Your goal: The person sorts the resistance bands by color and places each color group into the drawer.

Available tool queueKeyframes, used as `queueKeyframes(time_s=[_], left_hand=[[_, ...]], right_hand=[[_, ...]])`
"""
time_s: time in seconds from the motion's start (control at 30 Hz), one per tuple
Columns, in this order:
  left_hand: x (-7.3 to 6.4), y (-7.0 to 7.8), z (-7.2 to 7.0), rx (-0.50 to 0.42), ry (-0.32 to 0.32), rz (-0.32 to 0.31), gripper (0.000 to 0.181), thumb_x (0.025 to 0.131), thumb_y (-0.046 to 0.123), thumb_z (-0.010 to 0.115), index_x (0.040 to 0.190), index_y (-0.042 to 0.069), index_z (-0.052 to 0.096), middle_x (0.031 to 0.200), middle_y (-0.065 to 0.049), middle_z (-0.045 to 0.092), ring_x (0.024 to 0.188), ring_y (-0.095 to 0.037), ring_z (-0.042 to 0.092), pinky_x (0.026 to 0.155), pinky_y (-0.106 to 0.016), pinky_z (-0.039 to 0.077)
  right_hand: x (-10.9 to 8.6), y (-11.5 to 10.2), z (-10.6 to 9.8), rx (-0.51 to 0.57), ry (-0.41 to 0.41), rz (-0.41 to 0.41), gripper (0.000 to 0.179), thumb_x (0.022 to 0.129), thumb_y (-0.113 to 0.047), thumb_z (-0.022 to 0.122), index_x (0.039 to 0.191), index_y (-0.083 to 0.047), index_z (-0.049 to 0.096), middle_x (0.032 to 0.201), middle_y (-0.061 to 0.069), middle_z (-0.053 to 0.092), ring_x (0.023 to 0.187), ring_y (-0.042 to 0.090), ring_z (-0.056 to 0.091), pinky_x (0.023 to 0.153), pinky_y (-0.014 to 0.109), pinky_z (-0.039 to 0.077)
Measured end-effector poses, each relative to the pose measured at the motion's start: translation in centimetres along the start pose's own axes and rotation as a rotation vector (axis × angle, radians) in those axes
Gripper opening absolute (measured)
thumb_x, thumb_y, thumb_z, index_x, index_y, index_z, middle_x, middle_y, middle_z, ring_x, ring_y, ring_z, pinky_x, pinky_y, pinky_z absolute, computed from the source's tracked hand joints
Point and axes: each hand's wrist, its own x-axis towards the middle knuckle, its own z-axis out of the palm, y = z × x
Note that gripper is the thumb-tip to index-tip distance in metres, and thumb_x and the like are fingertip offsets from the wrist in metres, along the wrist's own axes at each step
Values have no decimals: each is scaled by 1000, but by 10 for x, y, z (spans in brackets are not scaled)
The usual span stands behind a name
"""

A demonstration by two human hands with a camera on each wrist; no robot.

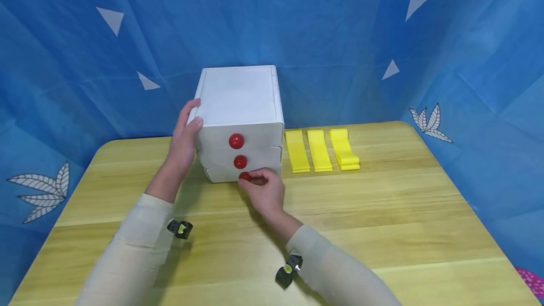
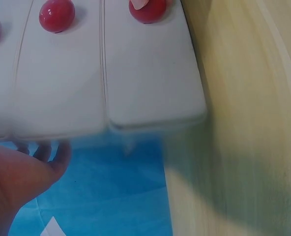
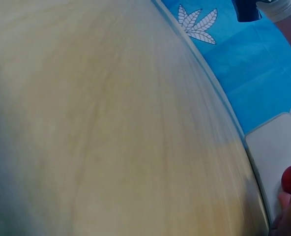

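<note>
One glossy knob [image 1: 243, 176] fills pinching right fingers [image 1: 261, 173]; left fingers [image 1: 186, 109] touch a smooth box [image 1: 240, 98].

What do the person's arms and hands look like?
The left sleeve and right sleeve are long and pale beige. A black gadget with a yellowish patch sits at each wrist. The left hand and right hand wear no gloves.

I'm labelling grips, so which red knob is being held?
The bottom knob: the right hand pinches it, while the middle knob and top knob are untouched.
</note>
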Motion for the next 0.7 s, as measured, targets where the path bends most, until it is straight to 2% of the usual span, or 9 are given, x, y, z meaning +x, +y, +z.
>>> queueKeyframes(time_s=[0.23,0.7], left_hand=[[-2,2,2,1,-4,-13,56,102,51,38,155,41,23,161,0,16,143,-32,20,106,-67,26],[-2,0,2,11,-17,-13,58,101,54,38,155,42,20,160,-1,18,142,-33,22,104,-67,30]], right_hand=[[-5,0,-1,14,-13,-28,21,74,-11,88,89,-9,74,89,0,68,78,17,65,70,31,56],[-20,3,-14,3,-86,5,20,77,-12,87,93,-12,75,93,-2,69,83,16,66,75,31,55]])
